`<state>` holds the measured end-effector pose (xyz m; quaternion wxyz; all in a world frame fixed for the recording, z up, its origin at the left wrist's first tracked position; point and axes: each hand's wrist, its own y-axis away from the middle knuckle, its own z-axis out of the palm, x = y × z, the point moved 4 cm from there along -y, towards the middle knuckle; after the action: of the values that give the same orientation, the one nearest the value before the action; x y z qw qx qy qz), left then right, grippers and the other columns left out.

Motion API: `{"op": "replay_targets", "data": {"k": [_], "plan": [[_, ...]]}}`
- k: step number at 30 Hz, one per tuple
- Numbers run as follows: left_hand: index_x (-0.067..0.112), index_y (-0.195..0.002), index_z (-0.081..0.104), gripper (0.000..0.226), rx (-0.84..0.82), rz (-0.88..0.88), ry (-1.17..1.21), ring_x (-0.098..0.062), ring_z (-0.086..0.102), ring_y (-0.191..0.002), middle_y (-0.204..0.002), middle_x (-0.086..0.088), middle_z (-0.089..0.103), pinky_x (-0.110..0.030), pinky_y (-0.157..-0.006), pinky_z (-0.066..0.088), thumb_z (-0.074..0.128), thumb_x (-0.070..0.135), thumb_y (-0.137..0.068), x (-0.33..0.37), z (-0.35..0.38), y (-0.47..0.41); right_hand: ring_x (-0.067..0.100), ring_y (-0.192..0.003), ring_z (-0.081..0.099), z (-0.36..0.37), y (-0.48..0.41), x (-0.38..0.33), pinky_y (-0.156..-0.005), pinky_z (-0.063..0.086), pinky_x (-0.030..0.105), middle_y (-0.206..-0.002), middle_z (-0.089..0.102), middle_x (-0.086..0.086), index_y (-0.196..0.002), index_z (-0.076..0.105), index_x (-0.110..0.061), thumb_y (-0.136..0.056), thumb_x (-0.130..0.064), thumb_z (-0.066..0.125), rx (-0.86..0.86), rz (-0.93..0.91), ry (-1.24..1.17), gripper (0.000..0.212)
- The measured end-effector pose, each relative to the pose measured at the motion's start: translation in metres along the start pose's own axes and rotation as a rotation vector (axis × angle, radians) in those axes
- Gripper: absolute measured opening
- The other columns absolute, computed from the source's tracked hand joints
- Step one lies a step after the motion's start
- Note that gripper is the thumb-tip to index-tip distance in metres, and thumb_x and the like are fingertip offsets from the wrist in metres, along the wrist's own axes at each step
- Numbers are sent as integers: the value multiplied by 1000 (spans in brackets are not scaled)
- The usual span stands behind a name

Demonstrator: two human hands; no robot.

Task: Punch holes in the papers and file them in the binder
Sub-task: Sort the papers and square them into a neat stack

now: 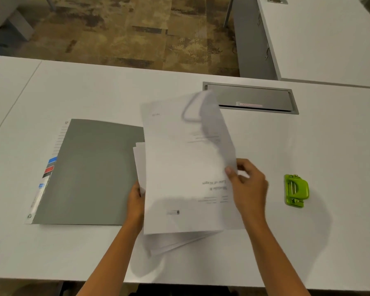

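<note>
A white desk [73,92] fills most of the view, with patterned carpet [137,28] beyond its far edge and a second white desk [329,39] at the upper right. Set into the near desk's far side is a grey cable hatch [252,99], lying crosswise.

On the left lies the grey binder [90,174], flat, its grey face up, its long axis running away from the person and leaning slightly to the right. Its labelled spine with blue, red and black marks faces left.

Just right of the binder, overlapping its right edge, is the stack of white papers [186,167]. Its long axis also runs from near to far, and the printed text on the top sheet reads upside down to the person. The top sheet is lifted and blurred, its far end covering the left corner of the hatch; the lower sheets fan out at the near edge.

The left hand [136,199] grips the stack's left edge, closed around it. The right hand [250,184] pinches the right edge of the top sheet between thumb and fingers.

A small green hole punch [296,191] sits well to the right of the papers, apart from both hands, its long axis near to far.
</note>
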<state>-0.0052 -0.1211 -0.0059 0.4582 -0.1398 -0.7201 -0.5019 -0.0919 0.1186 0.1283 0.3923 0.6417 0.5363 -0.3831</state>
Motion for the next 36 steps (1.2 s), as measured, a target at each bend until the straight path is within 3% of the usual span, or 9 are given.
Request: {"op": "replay_targets", "data": {"k": [3, 6, 11, 17, 23, 26, 28, 30, 36], "plan": [[17, -68, 51, 27, -1, -84, 87, -12, 41, -53, -57, 4, 48, -22, -48, 40, 45, 23, -94, -4, 9, 0, 16, -77, 67, 24, 1, 44, -52, 41, 2, -89, 67, -6, -93, 64, -19, -88, -12, 64, -85, 120, 64, 8], [14, -107, 62, 21, 53, -70, -21, -19, 62, -82, -93, -4, 68, -31, -71, 51, 48, 23, -95, -10, 7, -8, 15, -76, 64, 37, 4, 81, -51, 41, 3, -93, 67, 0, -97, 65, -16, -89, -11, 63, -113, 222, 115, 9], [14, -132, 48, 45, 110, -142, 5, -25, 53, -114, -123, -2, 56, -44, -102, 43, 34, 40, -99, -6, 6, -6, 18, -81, 62, 48, 1, 110, -52, 40, 7, -95, 66, 3, -101, 65, -12, -89, -10, 62, -130, 274, 178, 13], [5, -106, 61, 22, 82, -44, -156, -27, 62, -91, -98, -9, 66, -34, -76, 48, 47, 20, -97, -6, 9, -8, 17, -82, 59, 56, -4, 113, -52, 40, 6, -90, 60, -1, -107, 63, -9, -90, -11, 62, -179, 259, 193, 18], [5, -124, 53, 32, 97, -15, -234, -23, 56, -112, -128, -8, 56, -41, -103, 41, 50, 18, -96, -4, 10, -4, 13, -87, 61, 56, -30, 105, -68, 46, 16, -96, 64, -5, -108, 61, -21, -86, -26, 68, -251, 311, 52, 24], [-3, -114, 54, 26, 99, 5, -271, -21, 56, -103, -105, -11, 59, -39, -97, 39, 49, 14, -96, -2, 12, -1, 16, -93, 65, 64, -55, 100, -80, 49, 26, -101, 70, 1, -99, 66, -24, -82, -26, 72, -332, 369, -63, 19], [-14, -111, 48, 32, 86, 6, -288, -38, 56, -106, -106, -30, 57, -39, -90, 43, 50, 15, -96, -3, 13, 0, 18, -93, 66, 69, -69, 94, -72, 48, 23, -105, 71, 6, -103, 69, -17, -83, -21, 71, -423, 393, -114, 21], [-11, -104, 48, 29, 57, 4, -298, -38, 56, -99, -100, -27, 57, -36, -88, 44, 50, 17, -95, -4, 14, 1, 20, -93, 67, 71, -79, 85, -69, 50, 23, -106, 71, 8, -111, 67, -7, -84, -14, 70, -519, 402, -129, 28], [-15, -123, 37, 46, 41, 11, -358, -46, 41, -123, -129, -35, 43, -54, -103, 32, 51, 19, -95, -1, 16, 3, 25, -100, 67, 74, -93, 79, -87, 55, 36, -111, 70, 11, -116, 64, -4, -85, -5, 66, -664, 421, -114, 31]]}}
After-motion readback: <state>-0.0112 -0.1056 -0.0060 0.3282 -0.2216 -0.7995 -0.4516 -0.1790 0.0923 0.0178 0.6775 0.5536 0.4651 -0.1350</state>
